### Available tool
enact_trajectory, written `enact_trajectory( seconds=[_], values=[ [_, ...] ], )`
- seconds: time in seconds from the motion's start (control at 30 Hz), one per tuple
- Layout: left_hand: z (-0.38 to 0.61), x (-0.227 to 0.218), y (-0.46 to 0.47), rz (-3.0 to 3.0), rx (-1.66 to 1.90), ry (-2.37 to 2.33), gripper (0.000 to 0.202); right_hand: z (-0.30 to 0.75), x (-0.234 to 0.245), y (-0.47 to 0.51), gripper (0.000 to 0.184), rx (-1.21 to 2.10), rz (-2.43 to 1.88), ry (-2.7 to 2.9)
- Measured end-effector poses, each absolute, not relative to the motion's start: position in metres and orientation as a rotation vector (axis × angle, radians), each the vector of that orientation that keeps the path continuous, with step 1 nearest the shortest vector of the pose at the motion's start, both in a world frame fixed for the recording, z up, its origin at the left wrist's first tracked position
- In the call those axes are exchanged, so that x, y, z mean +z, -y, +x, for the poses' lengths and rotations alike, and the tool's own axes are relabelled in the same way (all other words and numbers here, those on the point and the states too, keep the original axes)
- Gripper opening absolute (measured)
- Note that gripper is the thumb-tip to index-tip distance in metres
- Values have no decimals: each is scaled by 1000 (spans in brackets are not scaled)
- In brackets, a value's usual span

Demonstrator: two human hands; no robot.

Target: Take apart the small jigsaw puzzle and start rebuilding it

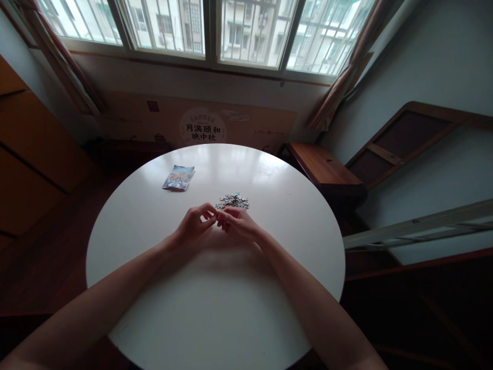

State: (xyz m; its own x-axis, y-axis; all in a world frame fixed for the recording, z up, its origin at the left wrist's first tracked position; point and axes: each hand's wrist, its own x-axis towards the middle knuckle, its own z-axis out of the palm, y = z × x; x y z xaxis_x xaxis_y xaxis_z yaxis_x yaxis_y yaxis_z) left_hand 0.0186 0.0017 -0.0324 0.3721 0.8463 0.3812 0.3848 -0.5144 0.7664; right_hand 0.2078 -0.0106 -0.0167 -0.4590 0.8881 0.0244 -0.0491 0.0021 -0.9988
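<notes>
My left hand point(195, 223) and my right hand point(238, 222) meet fingertip to fingertip over the middle of a round white table point(154, 267). Both are pinched shut on something very small between them, likely a jigsaw piece, too small to be sure. Just beyond my right hand lies a small heap of loose jigsaw pieces point(233, 201). A flat colourful packet point(178, 178) lies further back on the left of the tabletop.
A wooden bench point(323, 167) stands behind the table on the right, beside a leaning wooden frame point(400, 141). A printed cardboard panel point(200, 126) runs under the window. Wooden cabinets point(31, 154) are at the left.
</notes>
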Motion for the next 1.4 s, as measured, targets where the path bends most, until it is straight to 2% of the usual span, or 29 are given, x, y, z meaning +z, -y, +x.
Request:
enact_trajectory(
  seconds=[0.17, 0.37, 0.6, 0.8, 1.4],
  values=[
    [16, -36, -4, 2123, 1074, -1040, 14, 208, -23, 5, 55, 1506, -950, 1494],
    [17, -37, -4, 2182, 1170, -951, 10, 210, -29, 2, 48, 1476, -981, 1507],
    [20, -38, -6, 2045, 1118, -940, 29, 214, -29, 1, 41, 1401, -1016, 1565],
    [19, -38, -8, 1886, 1010, -913, 30, 214, -28, 2, 42, 1389, -1024, 1614],
    [16, -42, -11, 1757, 1008, -923, 35, 213, -33, -1, 40, 1454, -1023, 1525]
  ],
)
